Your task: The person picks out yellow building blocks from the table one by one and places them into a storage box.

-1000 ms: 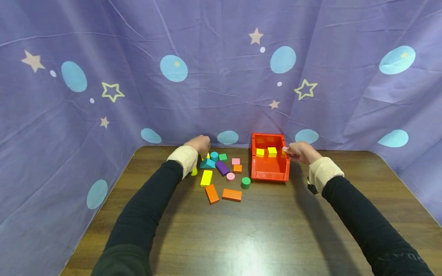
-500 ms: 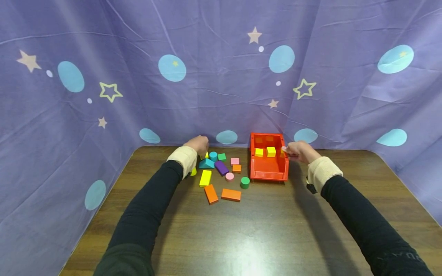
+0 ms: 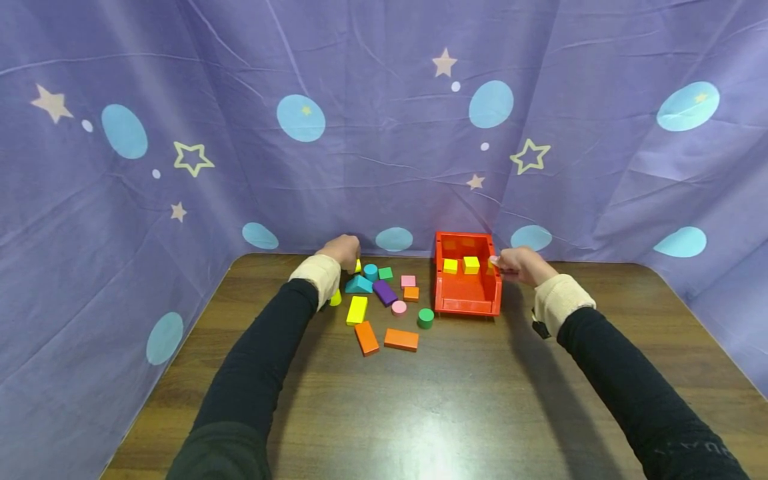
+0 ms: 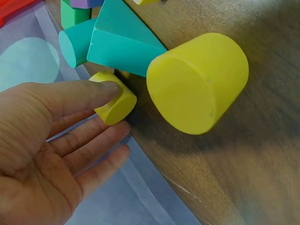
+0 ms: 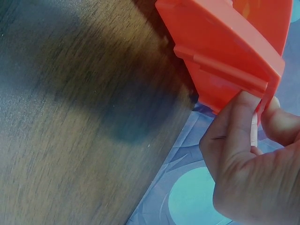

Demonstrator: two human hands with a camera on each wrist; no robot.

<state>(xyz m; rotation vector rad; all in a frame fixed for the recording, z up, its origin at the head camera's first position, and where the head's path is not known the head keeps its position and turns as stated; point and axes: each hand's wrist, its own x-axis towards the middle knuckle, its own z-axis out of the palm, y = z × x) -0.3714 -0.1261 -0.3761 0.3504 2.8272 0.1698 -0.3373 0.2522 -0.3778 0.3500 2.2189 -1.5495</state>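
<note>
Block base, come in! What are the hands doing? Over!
Left hand pinches small yellow cylinder. Right hand grips red bin. Bigger yellow cylinder nearby, possible bump.

We see a plain red plastic bin (image 3: 467, 293), a small solid-yellow rounded block (image 4: 116, 108), a larger yellow cylinder (image 4: 194, 84) and yellow cubes (image 3: 471, 265). We also pick out a teal triangular block (image 3: 359, 285), a teal cylinder (image 3: 371, 273), a purple oblong block (image 3: 385, 293), two orange oblong blocks (image 3: 402, 339), a green cylinder (image 3: 426, 319) and a pink disc (image 3: 399, 308). Our brown wooden surface (image 3: 390, 400) is streaked with darker grain; our violet fabric backdrop (image 3: 390, 187) is patterned with pale-blue ovals (image 3: 491, 105), peach stars (image 3: 444, 63), yellow star outlines and white dots (image 3: 456, 87).
</note>
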